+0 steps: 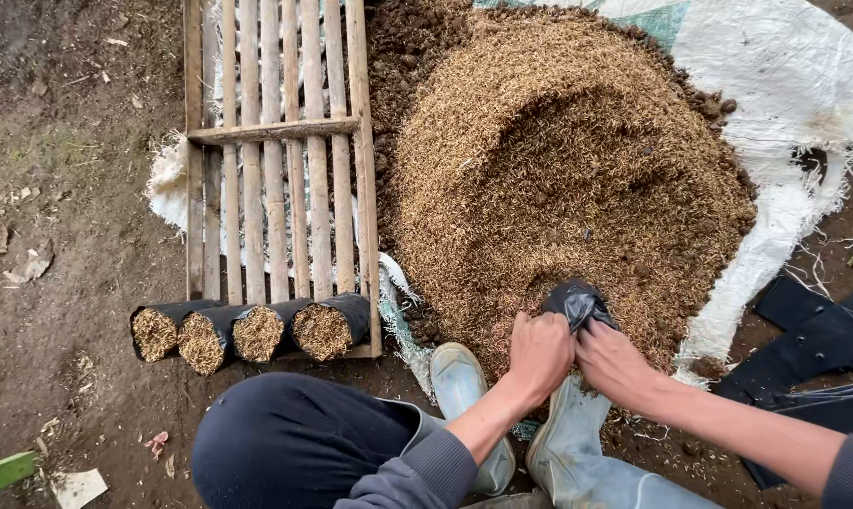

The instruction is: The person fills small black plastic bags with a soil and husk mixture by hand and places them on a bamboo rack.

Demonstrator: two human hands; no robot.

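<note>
Both hands meet at the near edge of a big mound of brown husk mix [568, 160]: the left hand [538, 353] and right hand [613, 363] are each closed tight on the rim of one small black plastic bag [577, 303], which sits at the pile's six o'clock, just beyond the person's two pale rubber boots [459, 382]. The thin plastic looks crumpled and part-folded, so a judgement is that it could tear or slip from the grip, or the loose husk could spill past the mouth, if it is tugged hard or tilted. At nine o'clock from the hands, four filled black bags [247, 332] lie on their sides in a touching row, open ends toward the viewer, on the near end of one wooden slatted rack [276, 141]; being round, they could roll off its edge onto the ground. One white woven sheet [775, 85] lies under the pile. At three o'clock, a small stack of flat empty black bags [813, 344] lies on bare soil; their number cannot be told.
</note>
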